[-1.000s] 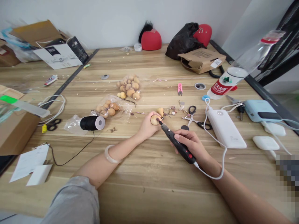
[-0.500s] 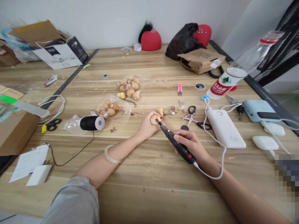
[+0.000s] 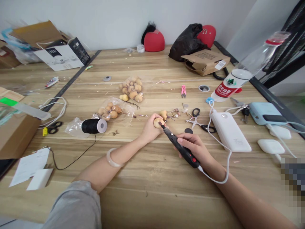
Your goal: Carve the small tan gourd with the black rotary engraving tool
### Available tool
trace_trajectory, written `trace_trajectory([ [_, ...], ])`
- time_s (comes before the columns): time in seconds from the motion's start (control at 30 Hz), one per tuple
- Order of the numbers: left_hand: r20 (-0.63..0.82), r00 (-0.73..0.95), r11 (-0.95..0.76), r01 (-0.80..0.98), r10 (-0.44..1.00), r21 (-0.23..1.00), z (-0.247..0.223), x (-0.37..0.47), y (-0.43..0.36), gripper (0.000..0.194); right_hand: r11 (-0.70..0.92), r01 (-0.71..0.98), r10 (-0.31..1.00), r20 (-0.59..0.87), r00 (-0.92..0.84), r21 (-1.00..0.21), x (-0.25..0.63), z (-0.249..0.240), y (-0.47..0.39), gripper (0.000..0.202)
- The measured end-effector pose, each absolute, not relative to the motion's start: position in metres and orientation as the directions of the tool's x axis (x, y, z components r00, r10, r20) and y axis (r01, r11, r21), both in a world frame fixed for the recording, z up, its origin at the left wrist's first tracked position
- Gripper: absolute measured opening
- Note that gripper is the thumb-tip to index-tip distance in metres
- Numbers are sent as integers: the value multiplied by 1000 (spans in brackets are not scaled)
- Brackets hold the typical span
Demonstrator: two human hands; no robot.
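Near the middle of the table, my left hand (image 3: 151,129) is closed around a small tan gourd (image 3: 158,122). My right hand (image 3: 193,144) grips a black rotary tool (image 3: 183,150) with a red button and a white cable at its rear end. The tool's tip meets the right side of the gourd's surface. Another gourd (image 3: 163,114) lies just behind my left hand. Small tool bits (image 3: 176,112) are scattered to its right, beside open scissors (image 3: 194,119). Two clear bags of gourds (image 3: 132,89) lie farther back and to the left.
A white power bank (image 3: 230,132) and a tilted plastic bottle (image 3: 225,87) occupy the right side. A black thread spool (image 3: 92,126) lies left, its thread trailing forward. Boxes (image 3: 63,57) stand at the back left; pink snips (image 3: 183,91) lie behind the bits.
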State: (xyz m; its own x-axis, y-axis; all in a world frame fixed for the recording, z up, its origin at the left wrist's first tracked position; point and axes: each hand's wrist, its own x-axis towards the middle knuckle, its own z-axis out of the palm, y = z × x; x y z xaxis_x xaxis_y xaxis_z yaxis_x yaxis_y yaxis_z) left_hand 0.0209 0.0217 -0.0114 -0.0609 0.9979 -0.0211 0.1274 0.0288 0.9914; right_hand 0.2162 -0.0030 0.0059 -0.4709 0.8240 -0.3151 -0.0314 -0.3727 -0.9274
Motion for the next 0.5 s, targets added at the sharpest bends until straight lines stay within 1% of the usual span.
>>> trace_trajectory([
  [0.07, -42, -52, 48, 102, 998, 994, -11, 21, 22, 42, -378, -15, 819, -327, -471, -926, 216, 6, -3, 39],
  [0.2, 15, -82, 0, 183, 997, 983, -10, 21, 22, 36, -372, -65, 840, -306, -449, -926, 216, 6, -3, 38],
  [0.37, -52, -44, 56, 86, 998, 995, -9, 22, 22, 42, -375, -19, 823, -324, -466, -927, 216, 6, -4, 37],
  [0.5, 14, -74, -1, 175, 997, 985, -9, 22, 22, 35, -371, -61, 841, -307, -446, -927, 216, 6, -3, 37],
])
